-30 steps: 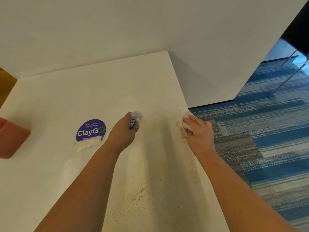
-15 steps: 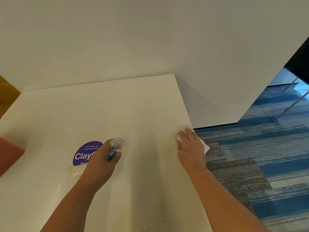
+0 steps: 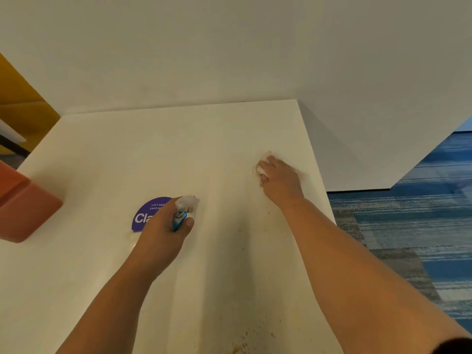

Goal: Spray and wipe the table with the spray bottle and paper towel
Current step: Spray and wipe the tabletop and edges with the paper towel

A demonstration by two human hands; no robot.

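A smooth white table (image 3: 107, 154) is standing against a plain white wall (image 3: 229, 47), with striped blue and grey carpet (image 3: 421, 213) lying to its right. Brown specks (image 3: 242, 346) are dotting its near part. The left hand (image 3: 161, 236) is gripping a spray bottle (image 3: 185, 208) (clear top, blue trigger) over a purple round sticker (image 3: 146, 215) reading "Cla". The right hand (image 3: 279, 181) is pressing a crumpled paper towel (image 3: 263, 164) onto the table, near its right edge.
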